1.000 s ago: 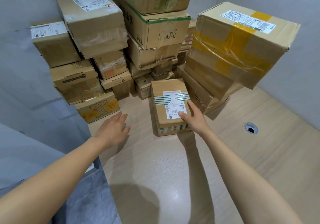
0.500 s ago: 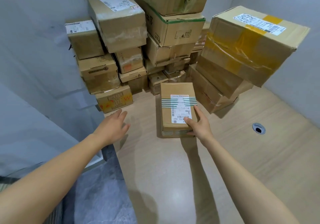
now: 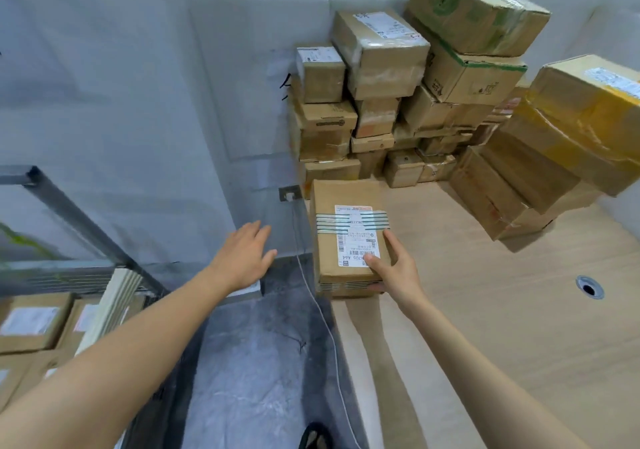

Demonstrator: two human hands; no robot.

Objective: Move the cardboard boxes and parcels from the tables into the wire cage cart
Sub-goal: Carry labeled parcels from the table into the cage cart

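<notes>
Holding green-striped parcel (image 3: 349, 237) by its near end in right grip (image 3: 394, 272), thumb on the label, at left edge of the table (image 3: 485, 310); left grip (image 3: 242, 258) spread open, holding nothing, near wire cage cart (image 3: 69, 213)

The white shipping label (image 3: 357, 244) on the green-taped parcel (image 3: 327, 249) read "705 A64" along its near edge. Labels on the stacked boxes (image 3: 381, 102) behind that parcel were illegible.

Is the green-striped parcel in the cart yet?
Not in the cart. The right hand grips the green-striped parcel at the table edge; lifted or resting, cannot tell.
</notes>
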